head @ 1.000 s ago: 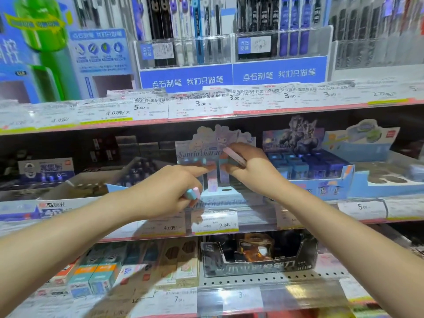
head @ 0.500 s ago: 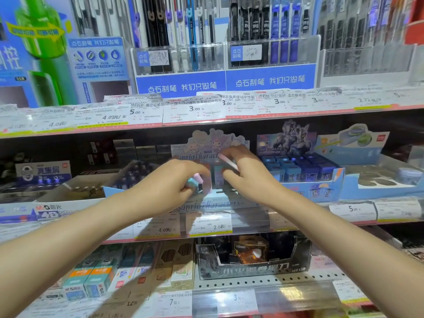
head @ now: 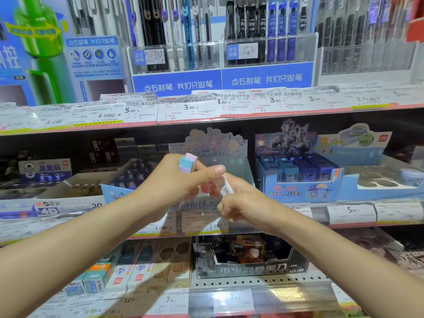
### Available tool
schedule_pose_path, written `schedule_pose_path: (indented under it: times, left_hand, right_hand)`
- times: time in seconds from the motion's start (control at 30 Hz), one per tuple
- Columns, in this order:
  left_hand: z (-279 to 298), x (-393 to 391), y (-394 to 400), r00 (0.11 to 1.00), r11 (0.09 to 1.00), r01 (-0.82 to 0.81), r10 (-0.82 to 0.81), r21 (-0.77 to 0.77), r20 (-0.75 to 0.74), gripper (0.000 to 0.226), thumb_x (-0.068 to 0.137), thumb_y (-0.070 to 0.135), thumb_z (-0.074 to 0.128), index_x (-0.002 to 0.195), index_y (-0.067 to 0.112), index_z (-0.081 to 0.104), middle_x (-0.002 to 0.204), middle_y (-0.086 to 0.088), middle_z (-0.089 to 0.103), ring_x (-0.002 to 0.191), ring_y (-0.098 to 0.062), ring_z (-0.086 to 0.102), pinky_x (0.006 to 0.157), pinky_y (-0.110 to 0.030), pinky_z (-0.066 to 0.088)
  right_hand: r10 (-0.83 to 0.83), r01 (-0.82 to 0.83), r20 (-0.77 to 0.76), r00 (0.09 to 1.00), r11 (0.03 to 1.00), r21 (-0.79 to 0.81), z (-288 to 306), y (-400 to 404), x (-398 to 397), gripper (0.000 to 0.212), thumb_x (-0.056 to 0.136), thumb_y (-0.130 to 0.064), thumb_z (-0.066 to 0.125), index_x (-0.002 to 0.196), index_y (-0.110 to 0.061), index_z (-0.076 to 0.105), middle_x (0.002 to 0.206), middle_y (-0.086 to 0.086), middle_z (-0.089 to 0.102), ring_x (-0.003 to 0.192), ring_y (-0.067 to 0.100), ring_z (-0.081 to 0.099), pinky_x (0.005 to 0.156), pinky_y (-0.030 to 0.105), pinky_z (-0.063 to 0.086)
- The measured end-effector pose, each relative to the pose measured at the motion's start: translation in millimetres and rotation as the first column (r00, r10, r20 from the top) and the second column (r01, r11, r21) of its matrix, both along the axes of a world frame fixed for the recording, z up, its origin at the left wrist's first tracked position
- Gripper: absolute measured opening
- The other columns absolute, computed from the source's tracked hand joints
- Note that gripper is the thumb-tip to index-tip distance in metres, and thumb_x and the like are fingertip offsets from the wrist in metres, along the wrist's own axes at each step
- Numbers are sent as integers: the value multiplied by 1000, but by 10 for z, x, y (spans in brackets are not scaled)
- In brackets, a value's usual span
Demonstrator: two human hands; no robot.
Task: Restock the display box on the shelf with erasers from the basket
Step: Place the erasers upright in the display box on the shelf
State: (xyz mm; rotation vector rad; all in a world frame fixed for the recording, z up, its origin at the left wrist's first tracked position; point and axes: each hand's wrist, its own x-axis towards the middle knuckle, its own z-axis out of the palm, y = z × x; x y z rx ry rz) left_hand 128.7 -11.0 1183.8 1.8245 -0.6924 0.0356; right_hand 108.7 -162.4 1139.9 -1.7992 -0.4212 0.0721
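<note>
Before the display box [head: 238, 166], left hand [head: 181, 182] pinches pastel erasers [head: 188, 164] and right hand [head: 243, 207] closes on a wrapped eraser [head: 226, 187]; seemingly light, slightly soft blocks, best held across the flat sides
</note>
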Motion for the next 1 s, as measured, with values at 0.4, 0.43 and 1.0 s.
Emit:
schedule_pose_path:
  times: [0.4,0.43,1.0]
  left_hand:
    - [198,51,166,996,953,85,-85,291,-14,15,82,17,68,74,5,72,55,-2,64,42,-10,38,35,-17,26]
    - [215,44,170,995,943,98,-98,319,-16,12,81,14,68,77,4,72,49,0,60,41,-10,37,35,-17,26]
    - [-7,287,225,749,718,-326,-201,615,632,46,83,0,55,126,14,57,124,-5,59,117,-21,51,96,-26,38]
  right_hand:
    - [88,-87,-60,994,996,17,163,-153,-45,33,96,-29,35,98,-12,63,94,8,66,78,10,65,69,17,50]
    - [77,-78,-44,996,997,-10,157,-155,-44,26,95,-25,41,97,-13,64,91,5,67,79,10,65,71,18,50]
    - [-331,541,612,718,819,-192,218,-208,320,27,87,-8,54,112,-20,53,90,2,57,72,16,57,66,22,48]
